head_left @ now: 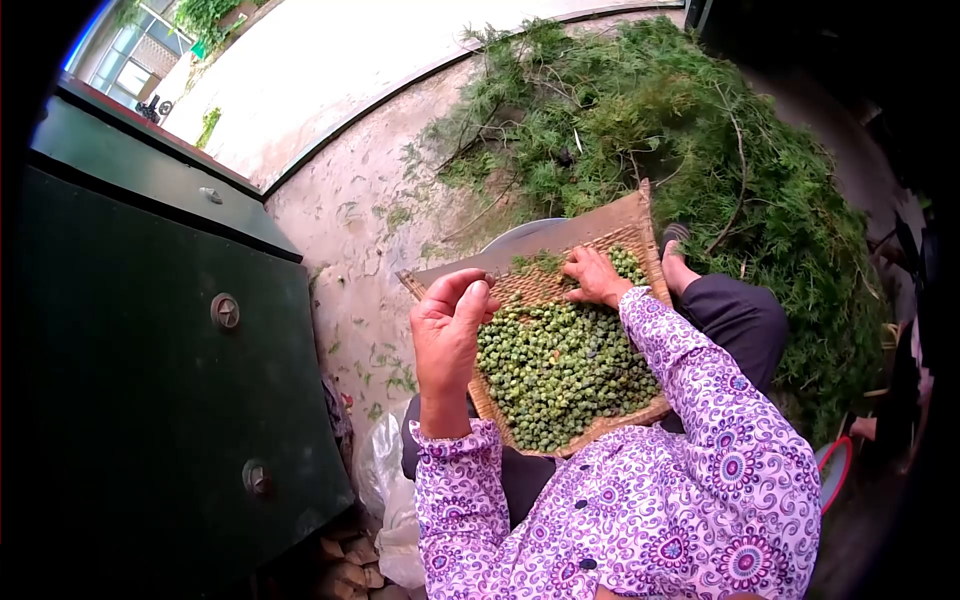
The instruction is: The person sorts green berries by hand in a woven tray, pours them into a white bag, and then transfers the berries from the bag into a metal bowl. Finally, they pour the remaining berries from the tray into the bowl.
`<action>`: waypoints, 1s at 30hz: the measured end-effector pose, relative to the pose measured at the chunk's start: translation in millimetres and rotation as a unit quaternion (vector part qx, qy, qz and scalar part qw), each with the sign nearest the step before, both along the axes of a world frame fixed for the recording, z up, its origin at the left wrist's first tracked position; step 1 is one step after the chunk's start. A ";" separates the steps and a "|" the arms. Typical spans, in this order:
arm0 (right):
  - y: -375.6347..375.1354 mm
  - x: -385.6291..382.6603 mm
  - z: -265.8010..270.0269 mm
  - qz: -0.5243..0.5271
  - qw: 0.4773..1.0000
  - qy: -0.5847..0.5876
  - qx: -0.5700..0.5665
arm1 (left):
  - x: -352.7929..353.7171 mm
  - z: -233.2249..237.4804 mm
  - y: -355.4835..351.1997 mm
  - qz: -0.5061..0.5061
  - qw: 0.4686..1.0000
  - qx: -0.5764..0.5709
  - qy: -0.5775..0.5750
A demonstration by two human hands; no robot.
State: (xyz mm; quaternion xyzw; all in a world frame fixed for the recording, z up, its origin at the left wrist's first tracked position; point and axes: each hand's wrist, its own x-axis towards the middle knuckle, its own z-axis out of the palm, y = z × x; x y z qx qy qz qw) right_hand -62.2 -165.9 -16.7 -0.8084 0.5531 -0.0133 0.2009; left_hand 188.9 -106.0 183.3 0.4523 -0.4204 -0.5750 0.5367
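A woven winnowing basket (486, 400) rests on my lap, tilted, heaped with small green cones (560, 365) that look like cypress cones. My left hand (450, 325) is raised over the basket's left side, its thumb and fingers closed in a pinch; whatever they may hold is too small or hidden to make out. Inside the far right part of the basket, my right hand (597, 277) reaches down with fingers apart, touching the edge of the heap. Some green leaf bits (540, 262) lie beside its fingertips.
Cut evergreen branches (650, 120) form a large pile ahead and to the right. A dark green metal door (150, 370) stands at the left. Part of a round pan (520, 233) shows behind the basket. A clear plastic bag (385, 470) lies by my left leg.
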 end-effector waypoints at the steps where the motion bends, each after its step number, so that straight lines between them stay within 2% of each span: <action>1: 3.4 0.7 0.3 0.010 1.000 0.008 0.010 | -0.5 -0.2 -0.3 0.000 1.000 0.002 0.004; 4: 23.0 -1.3 -11.8 0.056 0.998 0.002 0.011 | -1.8 -2.0 -0.1 -0.003 1.000 0.004 0.001; 5: 32.7 1.7 1.4 0.064 0.998 0.005 0.012 | -2.3 -2.3 0.3 -0.004 1.000 0.003 0.002; 7: 42.8 5.3 13.9 0.072 0.994 -0.036 0.075 | -2.8 -2.8 1.0 -0.007 1.000 0.005 -0.008; 8: 47.7 8.3 32.6 0.108 0.982 -0.062 0.145 | -3.3 -2.7 1.5 -0.007 1.000 0.005 -0.006; 9: 51.1 12.4 52.2 0.148 0.965 -0.039 0.212 | -3.4 -2.7 2.1 -0.011 1.000 0.007 -0.006; 11: 50.6 4.1 31.7 0.158 0.970 -0.093 0.161 | -2.6 -2.3 3.8 -0.011 1.000 0.010 -0.004; 13: 29.0 0.5 26.4 0.063 0.974 -0.185 0.116 | -2.4 -0.3 4.7 -0.015 1.000 0.007 0.004; 14: 15.8 0.7 21.9 0.015 0.982 -0.156 0.108 | -1.9 -1.3 4.9 -0.013 1.000 0.009 0.003; 15: 5.2 0.2 16.7 -0.003 0.980 -0.182 0.082 | -1.2 -2.3 5.3 -0.014 1.000 0.010 0.006; 20: -21.2 15.0 -3.0 -0.056 0.996 0.013 0.063 | 2.5 -0.8 5.7 -0.006 1.000 0.017 0.018; 28: -42.7 14.4 -11.6 0.017 0.997 -0.003 0.077 | 4.9 1.7 6.1 -0.007 1.000 0.012 0.024; 30: -53.2 19.5 -17.6 0.030 0.995 -0.057 0.073 | 5.2 2.3 5.7 -0.002 1.000 0.015 0.027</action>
